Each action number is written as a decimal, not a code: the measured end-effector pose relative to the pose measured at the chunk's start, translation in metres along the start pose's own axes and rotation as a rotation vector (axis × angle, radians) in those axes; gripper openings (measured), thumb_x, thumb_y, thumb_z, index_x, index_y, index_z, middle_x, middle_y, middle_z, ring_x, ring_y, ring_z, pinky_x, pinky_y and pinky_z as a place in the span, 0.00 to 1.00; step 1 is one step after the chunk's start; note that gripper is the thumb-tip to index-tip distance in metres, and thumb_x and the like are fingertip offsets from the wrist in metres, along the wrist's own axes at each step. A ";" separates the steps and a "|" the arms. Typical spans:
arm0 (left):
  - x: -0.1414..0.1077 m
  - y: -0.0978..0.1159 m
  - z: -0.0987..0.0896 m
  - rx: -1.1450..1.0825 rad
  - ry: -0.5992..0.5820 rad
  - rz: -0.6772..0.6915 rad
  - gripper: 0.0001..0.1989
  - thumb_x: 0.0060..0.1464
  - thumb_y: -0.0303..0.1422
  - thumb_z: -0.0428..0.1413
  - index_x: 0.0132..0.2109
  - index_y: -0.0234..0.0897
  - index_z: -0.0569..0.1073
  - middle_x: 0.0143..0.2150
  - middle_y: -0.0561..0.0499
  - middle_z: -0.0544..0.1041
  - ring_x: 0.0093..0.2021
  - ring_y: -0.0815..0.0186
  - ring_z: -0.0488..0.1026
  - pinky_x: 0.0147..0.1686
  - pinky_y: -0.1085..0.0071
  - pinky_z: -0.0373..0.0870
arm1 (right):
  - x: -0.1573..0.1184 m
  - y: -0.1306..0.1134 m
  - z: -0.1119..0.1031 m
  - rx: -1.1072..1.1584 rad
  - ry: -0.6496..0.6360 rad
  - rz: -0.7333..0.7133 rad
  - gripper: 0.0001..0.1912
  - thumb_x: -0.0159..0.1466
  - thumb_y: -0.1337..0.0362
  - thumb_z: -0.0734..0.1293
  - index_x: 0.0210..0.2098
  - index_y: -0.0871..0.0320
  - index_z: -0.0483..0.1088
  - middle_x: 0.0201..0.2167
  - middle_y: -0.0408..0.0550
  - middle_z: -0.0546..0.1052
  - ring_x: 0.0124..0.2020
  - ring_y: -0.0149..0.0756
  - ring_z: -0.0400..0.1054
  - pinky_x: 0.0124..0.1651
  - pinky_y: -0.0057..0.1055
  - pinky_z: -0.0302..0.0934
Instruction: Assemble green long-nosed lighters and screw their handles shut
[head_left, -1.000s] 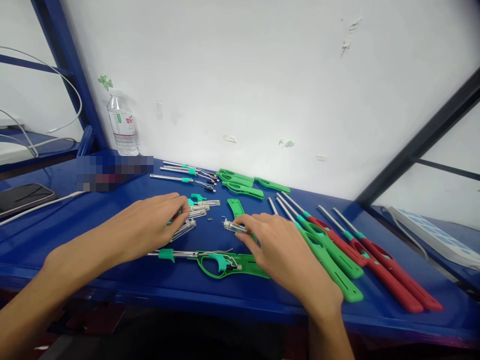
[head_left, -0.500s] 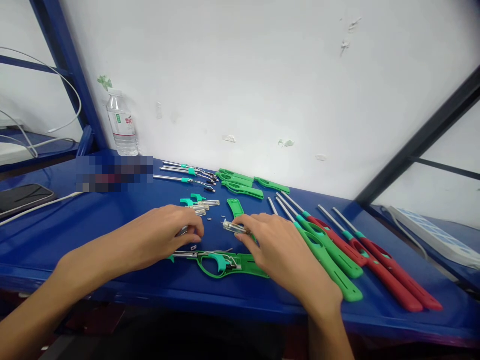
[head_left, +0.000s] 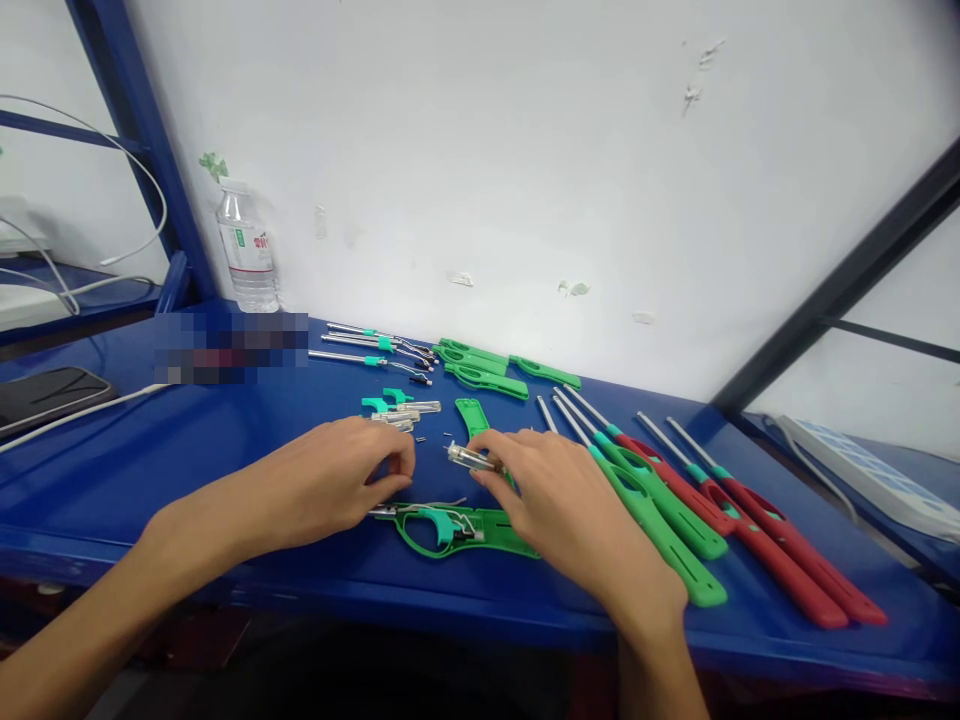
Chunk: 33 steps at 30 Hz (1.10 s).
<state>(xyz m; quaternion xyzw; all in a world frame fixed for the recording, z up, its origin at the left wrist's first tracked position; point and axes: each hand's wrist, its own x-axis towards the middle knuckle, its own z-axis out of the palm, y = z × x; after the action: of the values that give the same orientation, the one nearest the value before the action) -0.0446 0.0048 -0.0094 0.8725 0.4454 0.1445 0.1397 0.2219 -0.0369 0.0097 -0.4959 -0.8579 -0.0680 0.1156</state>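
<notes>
My right hand (head_left: 544, 490) is closed around a small clear gas tank (head_left: 469, 457) with a metal valve, held tilted above the table. My left hand (head_left: 356, 475) is closed with thumb and forefinger pinched low over the table; whatever is between them is too hidden to make out. Just in front of both hands lies an open green lighter shell (head_left: 502, 532), with a teal trigger (head_left: 439, 525), wires and a metal rod in it. Beyond the left hand are more clear tanks (head_left: 416, 407) and loose teal triggers (head_left: 395, 395). A green half-handle piece (head_left: 471, 415) lies behind the held tank.
Finished-looking green lighters (head_left: 667, 510) and red lighters (head_left: 780, 550) lie at the right. Metal rods with wires (head_left: 345, 357) and green shells (head_left: 484, 380) lie near the wall. At the left are a water bottle (head_left: 247, 250), a phone (head_left: 52, 400) and a white cable (head_left: 82, 412).
My left hand has shifted slightly right and its fingertips have closed down where a small metal clip lay; that clip is now out of sight. The right hand stays nearly still with the tank.
</notes>
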 end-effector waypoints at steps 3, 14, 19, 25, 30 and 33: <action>0.005 0.010 -0.002 -0.057 0.043 -0.017 0.12 0.70 0.38 0.56 0.38 0.44 0.80 0.33 0.53 0.83 0.32 0.62 0.78 0.33 0.67 0.65 | 0.000 -0.001 0.000 0.005 0.014 -0.003 0.07 0.79 0.63 0.70 0.56 0.51 0.77 0.39 0.44 0.85 0.41 0.48 0.80 0.40 0.41 0.61; 0.007 0.027 -0.003 -0.342 0.283 -0.027 0.14 0.67 0.43 0.58 0.44 0.48 0.89 0.35 0.54 0.86 0.28 0.65 0.73 0.31 0.70 0.71 | 0.001 -0.001 -0.003 0.073 0.088 -0.033 0.05 0.77 0.68 0.72 0.47 0.51 0.74 0.39 0.40 0.85 0.39 0.42 0.77 0.39 0.38 0.58; 0.006 0.029 -0.003 -0.374 0.287 -0.028 0.13 0.66 0.44 0.60 0.45 0.48 0.88 0.22 0.57 0.75 0.29 0.63 0.74 0.33 0.69 0.72 | 0.002 -0.001 -0.002 0.078 0.101 -0.043 0.04 0.77 0.68 0.72 0.47 0.51 0.74 0.39 0.41 0.84 0.39 0.42 0.77 0.40 0.38 0.58; 0.005 0.033 -0.002 -0.415 0.266 -0.023 0.11 0.67 0.43 0.60 0.44 0.45 0.85 0.23 0.58 0.73 0.24 0.66 0.68 0.30 0.69 0.69 | 0.002 -0.001 -0.001 0.077 0.106 -0.050 0.04 0.77 0.67 0.72 0.47 0.52 0.74 0.38 0.40 0.83 0.38 0.42 0.76 0.39 0.38 0.56; 0.006 0.036 -0.002 -0.528 0.234 -0.045 0.09 0.67 0.42 0.61 0.42 0.43 0.80 0.25 0.59 0.71 0.22 0.70 0.60 0.24 0.71 0.60 | 0.002 -0.001 -0.002 0.065 0.100 -0.078 0.03 0.78 0.67 0.71 0.48 0.51 0.75 0.36 0.40 0.82 0.37 0.42 0.75 0.39 0.39 0.56; 0.005 0.037 -0.002 -0.651 0.228 -0.058 0.10 0.65 0.40 0.62 0.38 0.41 0.73 0.29 0.57 0.74 0.24 0.71 0.60 0.24 0.73 0.57 | 0.003 -0.002 -0.002 0.041 0.086 -0.102 0.04 0.79 0.67 0.70 0.50 0.51 0.77 0.37 0.42 0.82 0.39 0.44 0.75 0.40 0.40 0.58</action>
<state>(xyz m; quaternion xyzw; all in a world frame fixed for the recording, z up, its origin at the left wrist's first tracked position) -0.0151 -0.0117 0.0072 0.7474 0.4135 0.3714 0.3640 0.2196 -0.0359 0.0123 -0.4455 -0.8777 -0.0775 0.1588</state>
